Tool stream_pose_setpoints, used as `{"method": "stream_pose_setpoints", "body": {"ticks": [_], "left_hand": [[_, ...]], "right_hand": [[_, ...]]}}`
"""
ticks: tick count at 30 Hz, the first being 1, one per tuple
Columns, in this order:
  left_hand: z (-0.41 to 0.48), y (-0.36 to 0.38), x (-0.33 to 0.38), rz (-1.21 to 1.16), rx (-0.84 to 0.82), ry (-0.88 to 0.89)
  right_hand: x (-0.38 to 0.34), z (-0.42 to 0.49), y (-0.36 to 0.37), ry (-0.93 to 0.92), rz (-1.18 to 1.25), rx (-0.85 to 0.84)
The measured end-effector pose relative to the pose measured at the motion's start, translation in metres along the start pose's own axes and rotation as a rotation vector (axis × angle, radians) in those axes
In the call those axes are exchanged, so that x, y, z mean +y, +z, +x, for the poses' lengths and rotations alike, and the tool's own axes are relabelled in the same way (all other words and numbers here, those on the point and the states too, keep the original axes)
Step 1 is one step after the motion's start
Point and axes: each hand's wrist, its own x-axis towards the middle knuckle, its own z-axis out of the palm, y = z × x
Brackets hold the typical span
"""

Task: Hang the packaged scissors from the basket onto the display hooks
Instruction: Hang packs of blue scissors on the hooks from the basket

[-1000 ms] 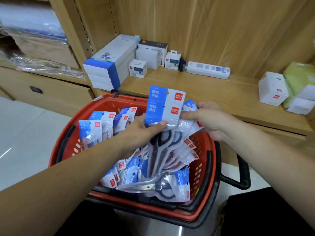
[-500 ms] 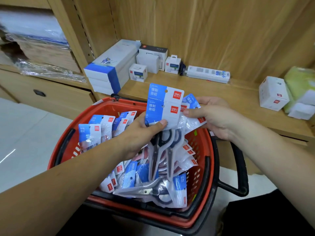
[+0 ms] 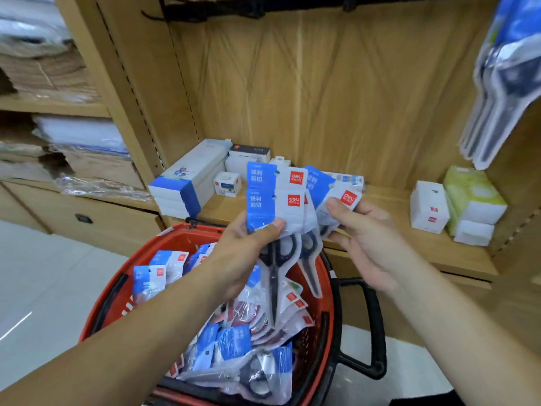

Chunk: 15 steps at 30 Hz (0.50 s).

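Head view: left hand [image 3: 240,259] pinches glossy, flat scissor packs [image 3: 273,197].

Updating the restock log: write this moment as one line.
stage: packs held above basket | left hand: grips stacked scissors packs | right hand: pinches another pack | in basket: loose packs | display: hung packs upper right

We're on the one head camera here, wide-angle, worn up top and looking forward and down. We're close over the red basket [image 3: 181,237], its rim filling the lower frame, and facing the wooden back panel [image 3: 336,98], the shelf [image 3: 433,250] running across mid-frame.
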Motion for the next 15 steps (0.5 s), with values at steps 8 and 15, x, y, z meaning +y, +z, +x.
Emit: {"method": "stream_pose_setpoints", "body": {"ticks": [8, 15], "left_hand": [[0.018, 0.001, 0.026, 0.007, 0.08, 0.057], [0.028, 0.005, 0.074, -0.032, -0.044, 0.078]], "right_hand": [[-0.015, 0.013, -0.004, -0.161, -0.131, 0.234], [-0.062, 0.008, 0.002, -0.227, -0.232, 0.35]]}}
